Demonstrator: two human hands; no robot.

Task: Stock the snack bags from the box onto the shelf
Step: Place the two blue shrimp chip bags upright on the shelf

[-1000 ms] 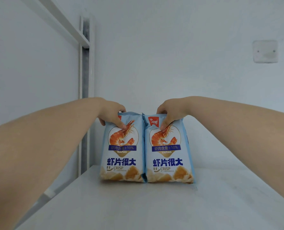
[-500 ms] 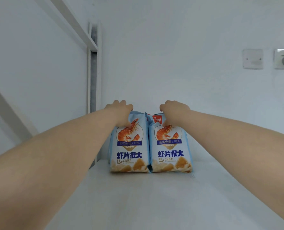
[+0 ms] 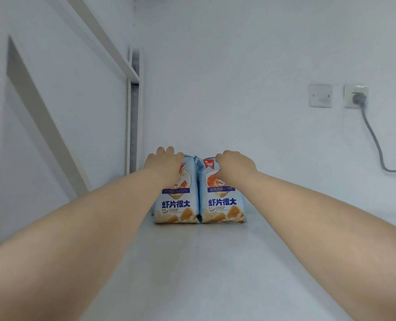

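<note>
Here, fingers of the left hand (image 3: 167, 164): curled over the top edge of the left shrimp-chip bag (image 3: 176, 200), knuckles toward the camera; they look closed on the sealed top, though the fingertips are hidden behind the bag.
Fingers of the right hand (image 3: 235, 166): bent and pressed together, pinching the top seam of the right shrimp-chip bag (image 3: 222, 202) just beside its red logo.
Where the bags are: centre of the frame, standing on the white shelf (image 3: 204, 262) well back, near the rear wall; the two touch side by side.
Handling, as a judgement: puffed, air-filled foil packs, so probably very light, soft and springy, with a slick skin and brittle crisps inside; squeezing the belly could crush the contents.
Best hold: likely the flat crimped seam at the top, where both hands are now, since it offers a firm flap that does not press on the crisps.
Long axis: vertical for both bags, bottoms on the shelf, top seams up.
Facing: printed fronts toward the camera, text upright; the bags seem to lean slightly back.
Surroundings: a shelf upright (image 3: 133, 112) left of centre; a wall socket with a grey cable (image 3: 373, 133) at upper right.
Box: not in view.
</note>
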